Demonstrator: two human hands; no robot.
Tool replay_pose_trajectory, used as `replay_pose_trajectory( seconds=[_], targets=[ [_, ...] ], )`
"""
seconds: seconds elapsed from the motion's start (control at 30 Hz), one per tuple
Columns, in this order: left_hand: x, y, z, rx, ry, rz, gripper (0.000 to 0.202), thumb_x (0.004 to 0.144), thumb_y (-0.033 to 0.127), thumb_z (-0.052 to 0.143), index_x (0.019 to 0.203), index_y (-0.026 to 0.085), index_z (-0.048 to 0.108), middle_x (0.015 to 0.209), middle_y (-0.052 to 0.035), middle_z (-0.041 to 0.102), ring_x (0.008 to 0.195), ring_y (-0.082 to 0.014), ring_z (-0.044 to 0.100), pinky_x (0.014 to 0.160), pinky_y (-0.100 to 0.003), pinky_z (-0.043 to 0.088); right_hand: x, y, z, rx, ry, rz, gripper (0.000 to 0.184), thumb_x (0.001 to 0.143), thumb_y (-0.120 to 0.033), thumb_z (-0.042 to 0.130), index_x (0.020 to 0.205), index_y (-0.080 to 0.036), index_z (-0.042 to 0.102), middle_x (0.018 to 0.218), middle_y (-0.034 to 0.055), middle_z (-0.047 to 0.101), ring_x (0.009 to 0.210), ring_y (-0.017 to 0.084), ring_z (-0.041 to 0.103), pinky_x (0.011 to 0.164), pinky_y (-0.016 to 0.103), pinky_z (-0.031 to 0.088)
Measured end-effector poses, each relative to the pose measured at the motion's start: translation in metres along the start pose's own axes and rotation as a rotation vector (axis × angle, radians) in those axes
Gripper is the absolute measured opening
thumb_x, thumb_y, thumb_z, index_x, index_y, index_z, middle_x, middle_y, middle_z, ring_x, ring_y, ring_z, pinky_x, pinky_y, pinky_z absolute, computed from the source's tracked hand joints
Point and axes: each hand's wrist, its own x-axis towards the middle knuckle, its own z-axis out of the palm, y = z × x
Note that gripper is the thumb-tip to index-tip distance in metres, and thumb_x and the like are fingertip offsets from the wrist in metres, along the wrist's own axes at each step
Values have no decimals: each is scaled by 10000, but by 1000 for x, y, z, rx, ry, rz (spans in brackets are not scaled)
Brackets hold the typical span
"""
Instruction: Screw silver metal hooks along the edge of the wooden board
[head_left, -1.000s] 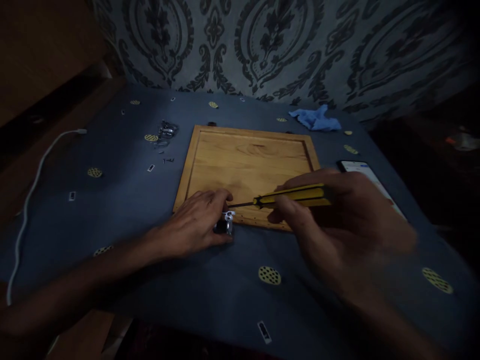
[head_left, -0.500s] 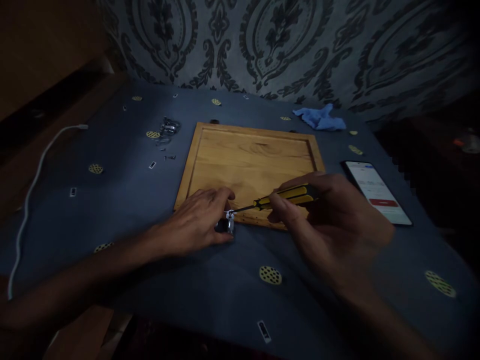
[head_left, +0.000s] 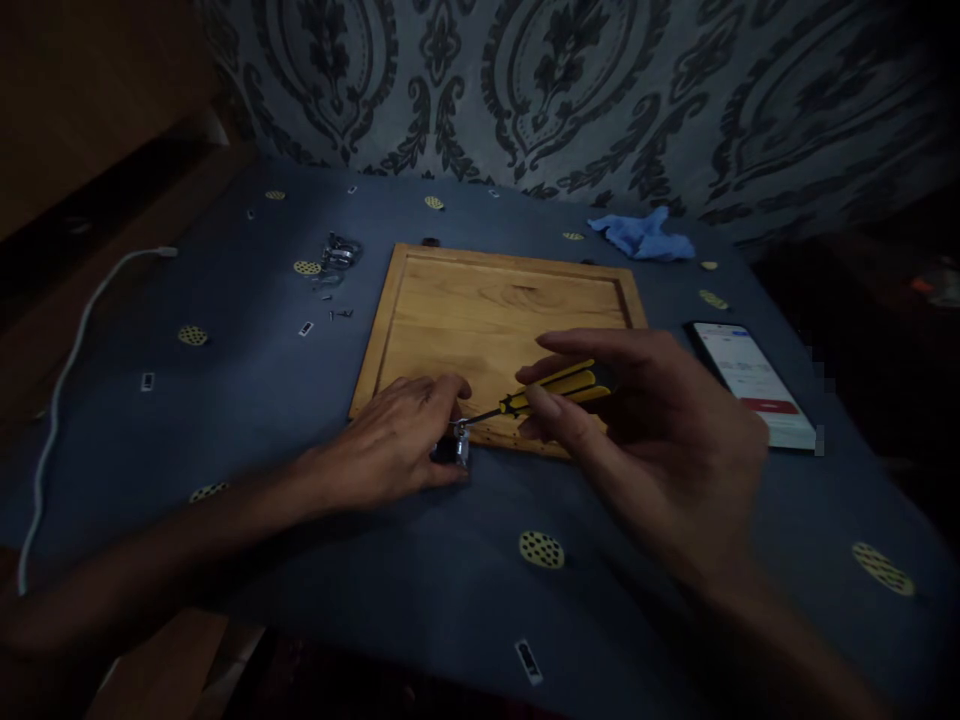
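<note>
Dim table (head_left: 247, 420): left hand (head_left: 397, 430) curls round a fitting (head_left: 462, 450), seven o'clock on the board (head_left: 499, 320); right hand (head_left: 660, 430) pinches a screwdriver (head_left: 561, 388) to it. Parts (head_left: 341, 252), ten o'clock, lie unfitted

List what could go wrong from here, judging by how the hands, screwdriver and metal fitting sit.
1. The screwdriver's tip is at the metal fitting, close to the left hand; a slip by the right hand might jab its fingers.
2. The fitting could shift against the wooden board's near edge if the left hand loosens.
3. The small loose metal pieces could scatter if the tablecloth is tugged.
</note>
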Motion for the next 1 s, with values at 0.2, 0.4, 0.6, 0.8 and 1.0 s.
replay_pose_trajectory(
  seconds=[0.2, 0.4, 0.6, 0.8, 1.0],
  targets=[
    [0, 1, -1, 14, -21, -8, 532, 831, 266, 858, 1193, 199, 474, 1197, -108, 695, 1140, -319, 659, 931, -427, 517, 8, -3, -7, 26, -158, -1, 183, 973, -241, 697, 1153, -274, 709, 1044, -7, 754, 734, 123, 730, 658, 263, 610],
    [-1, 2, -1, 6, -17, 1, 500, 838, 234, 843, 1162, 208, 463, 1226, -107, 687, 1168, -312, 644, 964, -435, 510, 4, 1, 3, -69, 41, -86, 204, 878, -347, 827, 902, -302, 630, 788, -27, 662, 721, 186, 667, 615, 350, 539],
    [-1, 2, -2, -2, -7, 8, 578, 821, 257, 863, 1236, 208, 464, 1220, -101, 699, 1168, -312, 655, 973, -446, 522, -2, 1, 5, -152, 193, -131, 169, 900, -285, 793, 951, -312, 635, 858, -10, 652, 703, 187, 642, 583, 368, 530],
    [0, 2, -2, -5, -16, -6, 598, 822, 251, 860, 1267, 191, 465, 1226, -124, 707, 1183, -324, 658, 995, -462, 521, -8, 10, 3, -113, 109, -64, 132, 939, -291, 750, 980, -336, 633, 859, -2, 659, 726, 210, 655, 634, 408, 553],
    [0, 0, -1, -9, 0, 2, 567, 821, 262, 856, 1236, 213, 473, 1233, -115, 709, 1190, -332, 662, 986, -461, 524, -9, 11, 6, -98, 110, -54, 144, 940, -287, 747, 976, -333, 616, 868, 2, 648, 712, 204, 646, 609, 397, 557]
  ],
)
